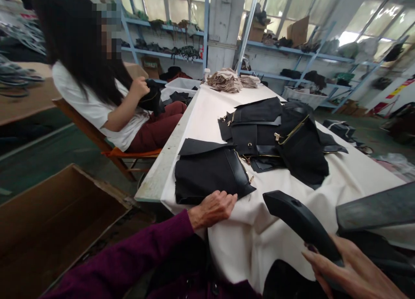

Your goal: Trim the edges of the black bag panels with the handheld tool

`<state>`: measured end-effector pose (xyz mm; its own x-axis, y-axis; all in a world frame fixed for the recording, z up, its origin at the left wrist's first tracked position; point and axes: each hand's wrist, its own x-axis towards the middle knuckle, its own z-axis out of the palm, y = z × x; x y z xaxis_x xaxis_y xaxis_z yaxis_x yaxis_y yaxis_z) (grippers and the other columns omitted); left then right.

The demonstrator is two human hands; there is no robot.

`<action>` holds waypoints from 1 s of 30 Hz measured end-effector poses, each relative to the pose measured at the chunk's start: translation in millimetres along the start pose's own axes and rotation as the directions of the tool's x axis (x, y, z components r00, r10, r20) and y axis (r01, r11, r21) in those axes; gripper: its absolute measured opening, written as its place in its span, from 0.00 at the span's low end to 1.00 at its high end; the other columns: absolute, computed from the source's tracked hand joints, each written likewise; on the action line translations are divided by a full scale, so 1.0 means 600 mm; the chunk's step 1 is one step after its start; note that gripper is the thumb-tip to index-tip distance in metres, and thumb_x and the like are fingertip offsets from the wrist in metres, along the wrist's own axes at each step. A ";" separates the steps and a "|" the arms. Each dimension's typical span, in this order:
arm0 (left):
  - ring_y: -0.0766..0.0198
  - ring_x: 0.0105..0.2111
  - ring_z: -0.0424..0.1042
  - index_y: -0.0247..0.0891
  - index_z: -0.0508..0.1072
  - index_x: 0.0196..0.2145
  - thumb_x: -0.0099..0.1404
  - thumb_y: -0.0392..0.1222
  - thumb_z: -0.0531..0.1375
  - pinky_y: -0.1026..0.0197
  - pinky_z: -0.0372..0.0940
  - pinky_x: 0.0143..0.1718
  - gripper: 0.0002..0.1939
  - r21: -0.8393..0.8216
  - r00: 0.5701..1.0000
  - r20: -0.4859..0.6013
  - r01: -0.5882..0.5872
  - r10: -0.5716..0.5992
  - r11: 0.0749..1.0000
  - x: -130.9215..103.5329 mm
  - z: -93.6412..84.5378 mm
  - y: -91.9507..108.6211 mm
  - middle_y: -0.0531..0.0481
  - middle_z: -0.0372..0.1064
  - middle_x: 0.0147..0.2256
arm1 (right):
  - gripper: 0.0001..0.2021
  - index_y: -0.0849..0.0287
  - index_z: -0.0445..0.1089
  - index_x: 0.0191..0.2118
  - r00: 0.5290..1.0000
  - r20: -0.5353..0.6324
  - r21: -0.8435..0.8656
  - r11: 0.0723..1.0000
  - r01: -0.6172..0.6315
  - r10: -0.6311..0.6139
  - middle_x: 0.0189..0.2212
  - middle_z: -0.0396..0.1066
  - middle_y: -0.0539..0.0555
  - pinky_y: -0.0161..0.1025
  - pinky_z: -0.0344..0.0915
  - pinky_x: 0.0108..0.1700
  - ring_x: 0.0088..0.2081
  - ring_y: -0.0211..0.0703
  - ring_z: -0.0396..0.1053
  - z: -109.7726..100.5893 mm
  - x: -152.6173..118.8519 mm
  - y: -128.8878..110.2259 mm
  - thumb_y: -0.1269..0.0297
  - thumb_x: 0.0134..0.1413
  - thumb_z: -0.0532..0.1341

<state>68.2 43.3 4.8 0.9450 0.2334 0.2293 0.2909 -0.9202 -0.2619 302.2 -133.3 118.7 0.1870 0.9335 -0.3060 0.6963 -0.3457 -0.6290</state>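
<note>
My left hand is closed at the near edge of a black fabric piece with a gold zipper, which lies near the table's left corner. The fingers are curled over the fabric's edge. In my right hand, at the lower right, is a black curved handheld tool with a small button on top. Its broad end points up and left, apart from the fabric. Its exact kind I cannot make out. Beyond both hands lies a pile of black zippered bag pieces with gold-coloured hardware.
White cloth covers the table. A person sits at the left, handling black fabric. An open cardboard box stands on the floor at lower left. Stacked beige pieces lie at the far end. A dark grey slab is at right.
</note>
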 end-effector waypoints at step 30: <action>0.60 0.34 0.67 0.25 0.59 0.52 0.65 0.28 0.46 0.58 0.63 0.33 0.18 -0.190 0.993 -0.063 0.084 -0.098 0.978 -0.014 0.025 -0.004 0.42 0.67 0.35 | 0.15 0.56 0.58 0.25 0.988 0.156 0.033 0.999 -0.022 0.017 0.14 0.64 0.46 0.32 0.61 0.19 0.17 0.38 0.65 0.050 0.049 -0.062 0.52 0.55 0.55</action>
<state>61.6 48.4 -10.8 0.9007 0.3020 0.3124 0.3356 -0.9402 -0.0585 260.9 -95.8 111.4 0.0888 0.9012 -0.4242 0.6690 -0.3695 -0.6449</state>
